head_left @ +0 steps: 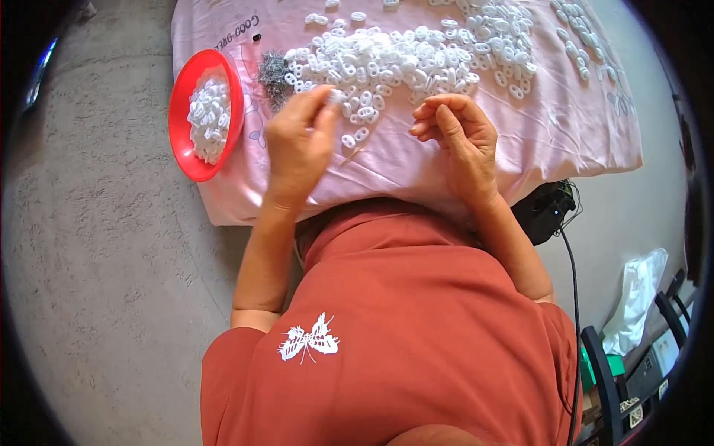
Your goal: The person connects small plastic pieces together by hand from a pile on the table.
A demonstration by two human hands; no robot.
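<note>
My left hand [301,145] is raised over the near part of the table, thumb and forefinger pinched on a small white oval piece [336,97], blurred. My right hand [462,141] hovers to the right with curled fingers, the thumb against the forefinger; whatever it may hold is too small to see. Beyond both hands spreads a heap of white oval plastic pieces [379,59], many showing two holes. Left of the heap lies a pile of small silvery metal bits [275,78]. A thin brown stick [353,154] rests on the cloth between my hands.
A red bowl [178,111] with white pieces stands at the table's left edge. Pink cloth [550,141] covers the table. More white pieces [506,37] lie at the far right. A black device [547,212] with a cable is by the right near edge.
</note>
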